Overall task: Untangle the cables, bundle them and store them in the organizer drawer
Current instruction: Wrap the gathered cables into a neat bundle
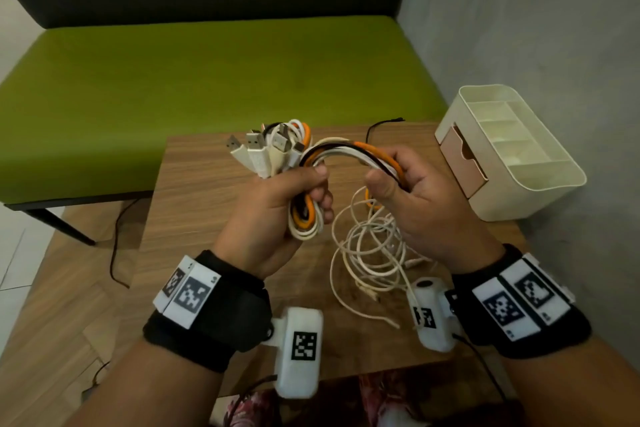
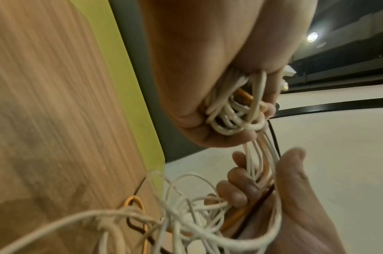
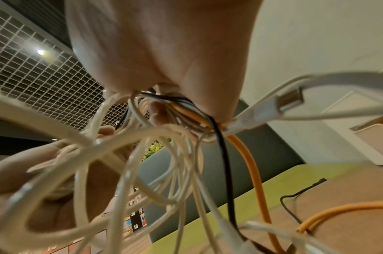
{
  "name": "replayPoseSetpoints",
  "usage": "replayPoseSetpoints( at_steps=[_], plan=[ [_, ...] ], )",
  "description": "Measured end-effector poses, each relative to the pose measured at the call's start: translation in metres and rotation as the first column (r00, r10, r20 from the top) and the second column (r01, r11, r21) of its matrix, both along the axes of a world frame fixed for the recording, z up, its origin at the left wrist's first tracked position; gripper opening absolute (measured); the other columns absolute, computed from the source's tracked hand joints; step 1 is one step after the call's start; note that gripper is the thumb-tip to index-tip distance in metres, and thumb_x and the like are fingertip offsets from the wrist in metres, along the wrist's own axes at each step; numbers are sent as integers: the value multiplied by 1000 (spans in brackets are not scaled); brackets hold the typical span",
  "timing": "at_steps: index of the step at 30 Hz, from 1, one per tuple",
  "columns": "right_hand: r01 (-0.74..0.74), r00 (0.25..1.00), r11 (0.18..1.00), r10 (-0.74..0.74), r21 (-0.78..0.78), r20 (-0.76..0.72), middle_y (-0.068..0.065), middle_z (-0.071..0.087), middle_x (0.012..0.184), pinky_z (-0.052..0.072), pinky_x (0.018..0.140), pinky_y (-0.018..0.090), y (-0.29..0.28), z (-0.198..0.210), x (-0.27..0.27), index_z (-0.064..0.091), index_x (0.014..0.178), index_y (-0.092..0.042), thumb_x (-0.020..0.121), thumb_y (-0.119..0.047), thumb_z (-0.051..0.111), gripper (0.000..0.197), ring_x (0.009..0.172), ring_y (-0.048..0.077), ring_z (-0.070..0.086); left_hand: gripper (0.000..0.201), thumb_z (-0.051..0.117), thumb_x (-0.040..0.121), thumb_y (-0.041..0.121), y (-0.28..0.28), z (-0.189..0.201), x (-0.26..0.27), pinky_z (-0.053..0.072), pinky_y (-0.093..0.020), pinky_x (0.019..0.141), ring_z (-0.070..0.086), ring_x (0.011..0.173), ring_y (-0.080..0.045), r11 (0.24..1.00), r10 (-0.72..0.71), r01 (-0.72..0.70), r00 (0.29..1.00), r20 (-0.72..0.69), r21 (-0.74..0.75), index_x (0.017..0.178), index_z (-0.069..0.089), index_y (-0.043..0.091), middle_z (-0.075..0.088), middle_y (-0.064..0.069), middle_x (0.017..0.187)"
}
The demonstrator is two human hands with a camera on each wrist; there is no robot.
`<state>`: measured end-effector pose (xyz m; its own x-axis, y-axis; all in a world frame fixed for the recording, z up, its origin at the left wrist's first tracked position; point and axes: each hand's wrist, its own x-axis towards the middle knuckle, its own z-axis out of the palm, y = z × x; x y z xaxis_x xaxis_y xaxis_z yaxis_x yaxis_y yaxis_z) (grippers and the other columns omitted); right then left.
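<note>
Above the wooden table (image 1: 194, 218) my left hand (image 1: 311, 191) grips a folded bundle of white, orange and black cables (image 1: 304, 218); several USB plugs (image 1: 258, 149) stick up out of the fist. An arch of the same cables (image 1: 346, 149) runs across to my right hand (image 1: 388, 177), which grips it between thumb and curled fingers. Loose white cable loops (image 1: 370, 253) hang from the right hand onto the table. In the left wrist view the loops (image 2: 234, 113) sit in my palm. In the right wrist view, strands (image 3: 207, 120) leave the fist. The cream organizer (image 1: 554, 191) stands at the right, with a pinkish drawer (image 1: 462, 163).
A thin black cable (image 1: 381, 125) lies at the table's far edge. Beyond the table stands a green bench (image 1: 207, 87) with a dark backrest. A grey wall (image 1: 554, 28) runs close behind the organizer. A dark cord (image 1: 116, 239) trails on the floor at the left.
</note>
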<state>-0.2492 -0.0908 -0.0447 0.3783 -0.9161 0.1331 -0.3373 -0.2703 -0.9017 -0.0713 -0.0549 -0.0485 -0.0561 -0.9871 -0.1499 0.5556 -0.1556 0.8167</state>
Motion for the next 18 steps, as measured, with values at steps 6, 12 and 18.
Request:
replayPoseSetpoints(
  at_steps=[6, 12, 18],
  plan=[
    [166, 986, 985, -167, -43, -17, -13, 52, 61, 38, 55, 26, 3, 0, 11, 62, 93, -29, 101, -46, 44, 26, 56, 3, 47, 28, 71, 74, 6, -1, -4, -19, 47, -25, 51, 57, 57, -12, 995, 48, -42, 997, -60, 89, 100, 62, 4, 66, -6, 80],
    [159, 983, 986, -162, -40, -88, -8, 65, 81, 45, 65, 18, 13, 1, 20, 60, 98, -21, 99, -57, 33, 45, 78, 1, 59, 41, 62, 77, 7, 2, -2, -30, 50, -24, 53, 64, 57, -13, 996, 45, -38, 994, -102, 77, 115, 63, -6, 66, -5, 65],
    [86, 994, 993, -91, 82, 55, -5, 72, 105, 50, 94, 38, 13, -5, 23, 68, 114, -24, 98, -61, 18, 65, 104, 8, 66, 23, 56, 82, -4, 2, -1, -29, 50, -22, 53, 64, 57, -12, 996, 77, -75, 996, -34, 53, 102, 67, -2, 68, -8, 74]
  ],
)
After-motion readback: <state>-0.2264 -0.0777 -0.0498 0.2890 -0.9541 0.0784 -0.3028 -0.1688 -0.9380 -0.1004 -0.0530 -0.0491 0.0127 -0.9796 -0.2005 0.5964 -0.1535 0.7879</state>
